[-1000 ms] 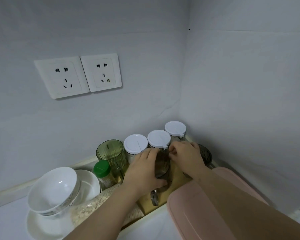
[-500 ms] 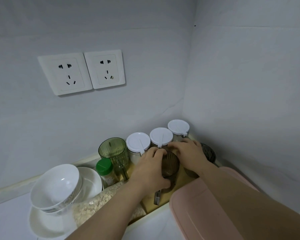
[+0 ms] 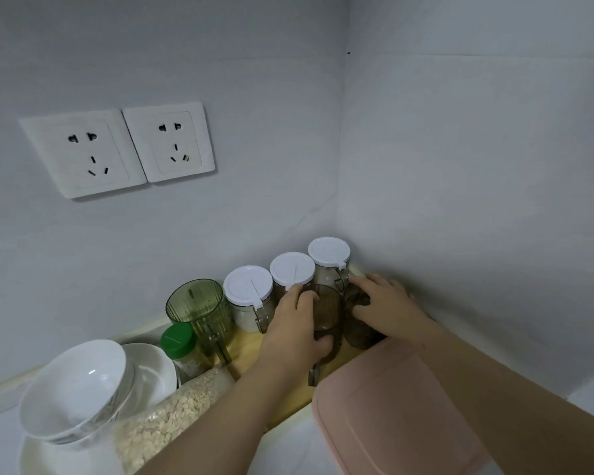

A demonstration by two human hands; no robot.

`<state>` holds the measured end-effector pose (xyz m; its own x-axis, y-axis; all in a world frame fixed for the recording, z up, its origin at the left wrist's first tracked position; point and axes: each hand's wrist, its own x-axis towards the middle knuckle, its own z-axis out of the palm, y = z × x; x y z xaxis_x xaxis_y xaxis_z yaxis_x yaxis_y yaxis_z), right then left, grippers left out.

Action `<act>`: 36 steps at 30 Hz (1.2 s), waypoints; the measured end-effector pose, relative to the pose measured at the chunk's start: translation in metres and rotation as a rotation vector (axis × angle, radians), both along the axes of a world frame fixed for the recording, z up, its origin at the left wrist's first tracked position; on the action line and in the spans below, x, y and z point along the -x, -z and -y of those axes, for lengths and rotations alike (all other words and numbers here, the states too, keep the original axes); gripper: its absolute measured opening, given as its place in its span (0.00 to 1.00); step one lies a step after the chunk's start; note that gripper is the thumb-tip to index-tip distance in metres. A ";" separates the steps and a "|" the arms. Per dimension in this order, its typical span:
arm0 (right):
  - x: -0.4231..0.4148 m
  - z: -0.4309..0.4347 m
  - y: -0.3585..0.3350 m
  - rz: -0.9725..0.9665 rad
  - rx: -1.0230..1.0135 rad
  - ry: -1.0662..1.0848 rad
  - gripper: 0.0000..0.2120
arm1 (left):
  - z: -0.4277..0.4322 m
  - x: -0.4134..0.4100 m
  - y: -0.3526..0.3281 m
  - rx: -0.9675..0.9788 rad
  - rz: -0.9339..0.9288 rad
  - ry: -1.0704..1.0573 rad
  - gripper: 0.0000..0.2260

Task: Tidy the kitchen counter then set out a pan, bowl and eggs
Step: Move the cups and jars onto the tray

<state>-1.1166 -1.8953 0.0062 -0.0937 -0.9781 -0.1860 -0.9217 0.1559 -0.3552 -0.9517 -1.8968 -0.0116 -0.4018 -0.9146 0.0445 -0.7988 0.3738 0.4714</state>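
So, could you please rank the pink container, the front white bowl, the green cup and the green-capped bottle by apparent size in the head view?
1. pink container (nearest the camera, which inflates it)
2. front white bowl
3. green cup
4. green-capped bottle

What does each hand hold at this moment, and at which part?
The left hand grips a brown cup round its side wall. The right hand grasps a second brown cup from above, over its rim.
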 end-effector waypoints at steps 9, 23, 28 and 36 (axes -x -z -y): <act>0.003 0.001 0.008 -0.133 -0.043 -0.057 0.44 | -0.002 0.015 -0.005 0.046 0.163 -0.204 0.27; 0.008 0.014 0.022 -0.183 0.065 -0.099 0.39 | 0.000 0.028 0.008 -0.012 0.215 -0.167 0.33; 0.008 0.014 0.024 -0.196 0.080 -0.082 0.39 | 0.000 0.038 0.012 0.067 0.245 -0.254 0.30; -0.006 0.006 0.011 -0.077 0.109 -0.025 0.38 | -0.005 0.025 0.002 0.026 0.034 -0.159 0.38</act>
